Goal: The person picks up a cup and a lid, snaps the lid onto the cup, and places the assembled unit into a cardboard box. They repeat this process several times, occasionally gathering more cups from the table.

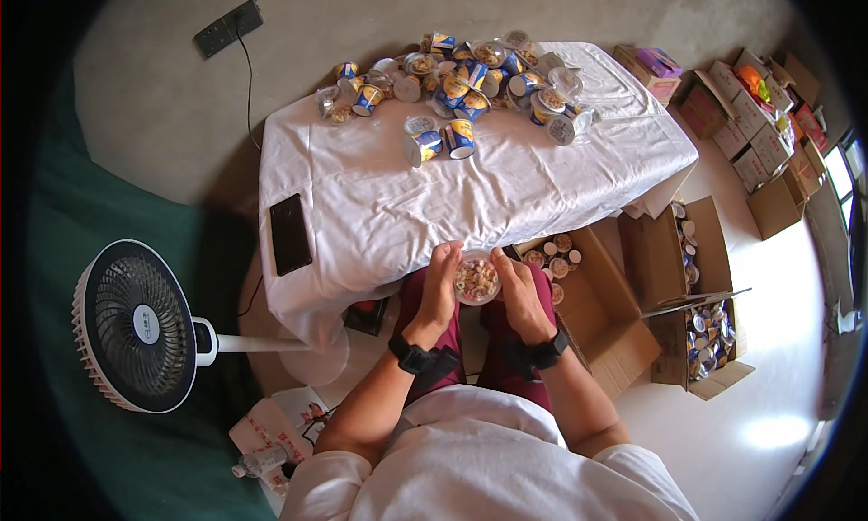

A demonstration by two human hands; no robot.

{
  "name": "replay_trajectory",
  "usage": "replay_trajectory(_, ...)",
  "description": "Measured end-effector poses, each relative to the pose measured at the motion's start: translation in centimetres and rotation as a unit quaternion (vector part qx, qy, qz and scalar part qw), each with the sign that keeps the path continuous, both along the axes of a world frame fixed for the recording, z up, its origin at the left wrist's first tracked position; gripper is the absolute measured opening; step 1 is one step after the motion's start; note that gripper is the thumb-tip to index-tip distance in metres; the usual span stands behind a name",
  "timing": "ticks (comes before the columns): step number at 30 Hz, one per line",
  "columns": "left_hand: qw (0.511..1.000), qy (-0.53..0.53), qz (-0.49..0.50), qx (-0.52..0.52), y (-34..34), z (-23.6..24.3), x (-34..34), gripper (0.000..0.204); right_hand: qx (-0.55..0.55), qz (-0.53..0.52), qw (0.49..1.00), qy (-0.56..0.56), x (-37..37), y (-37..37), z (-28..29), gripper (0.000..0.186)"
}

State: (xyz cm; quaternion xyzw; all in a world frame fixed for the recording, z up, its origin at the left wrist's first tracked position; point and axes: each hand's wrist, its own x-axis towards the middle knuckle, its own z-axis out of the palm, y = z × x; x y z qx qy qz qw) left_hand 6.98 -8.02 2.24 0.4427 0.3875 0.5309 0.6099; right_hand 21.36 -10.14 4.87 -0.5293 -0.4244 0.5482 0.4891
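Observation:
Over my lap, at the near edge of the table, I hold a round clear cup [476, 281] filled with pale and reddish snack pieces. My left hand [438, 291] is wrapped round its left side, and my right hand [522, 297] grips its right side. Some fingertips are hidden behind the cup's far side. On the white tablecloth [389, 196] beyond, a pair of blue-and-yellow cups [459, 139] stands nearest to me. Behind them lies a heap of more such cups and clear-domed tubs [419, 64] with snack pieces.
A dark phone [290, 234] lies at the table's left end. A white fan [137, 326] stands at left. On my right are open cardboard boxes [624, 336], several cups [710, 338] inside them. More cartons [753, 150] are stacked at far right. A power strip [228, 29] lies beyond the table.

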Motion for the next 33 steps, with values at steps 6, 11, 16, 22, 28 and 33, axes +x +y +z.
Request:
replay_trajectory(6,0.992,0.02,-0.095,-0.074,0.3,1.1,-0.1,0.043,0.003,0.069,0.998,-0.012,0.5,-0.2,1.3,0.05)
replay_trajectory(11,1.0,-0.016,-0.005,-0.025,-0.4,0.5,0.9,0.047,-0.011,-0.046,0.998,0.028,0.0,0.0,-1.2,0.049)
replay_trajectory(16,0.998,0.049,-0.04,-0.015,0.1,0.3,0.0,0.044,-0.043,0.027,0.996,0.07,0.5,-0.1,0.1,0.051)
replay_trajectory(22,0.997,0.058,-0.027,-0.03,-0.3,0.2,0.6,0.041,0.003,0.001,0.999,0.041,0.4,-0.1,-0.8,0.049)
replay_trajectory(28,0.996,0.006,-0.073,-0.049,-0.1,0.6,-0.4,0.043,-0.027,0.05,0.998,0.036,0.6,-0.3,1.0,0.047)
replay_trajectory(33,0.997,-0.015,-0.044,-0.059,-0.3,-0.5,0.6,0.042,-0.007,0.027,1.0,0.005,1.1,-0.2,-1.2,0.047)
